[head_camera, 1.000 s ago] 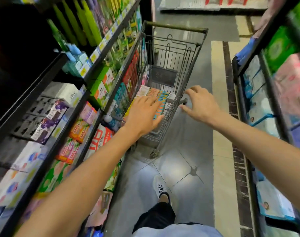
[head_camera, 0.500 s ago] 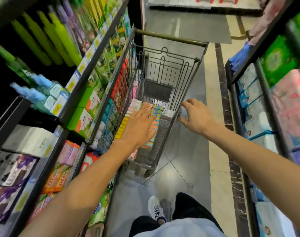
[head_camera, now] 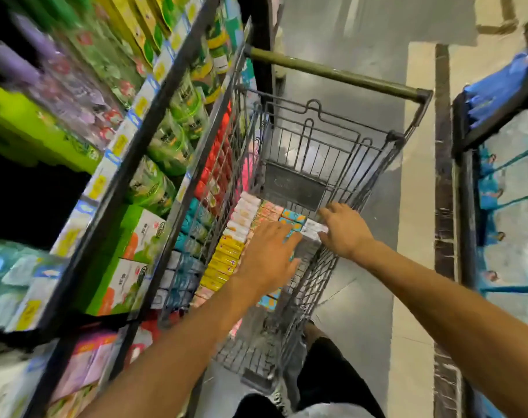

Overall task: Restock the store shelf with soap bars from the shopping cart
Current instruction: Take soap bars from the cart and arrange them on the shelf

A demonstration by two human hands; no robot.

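Head view shows both hands reaching down into the shopping cart [head_camera: 374,164]. The left hand [head_camera: 268,254] lies flat with its fingers straight and spread over the rows of soap bars [head_camera: 241,218], gripping nothing. The right hand [head_camera: 344,230] has its fingers loosely bent around a white soap box [head_camera: 312,229] at the right edge of the stack, next to the cart's right wire wall; whether it actually grips the box cannot be told. The soap bars lie in rows on the cart's floor, white and pink packs toward the far end, yellow ones [head_camera: 223,260] along the left side, blue-and-orange ones between the hands. The cart stands close against the store shelf [head_camera: 142,137] on the left, which carries green boxes [head_camera: 130,260] and bottles. A second shelf [head_camera: 498,164] stands across the aisle on the right.
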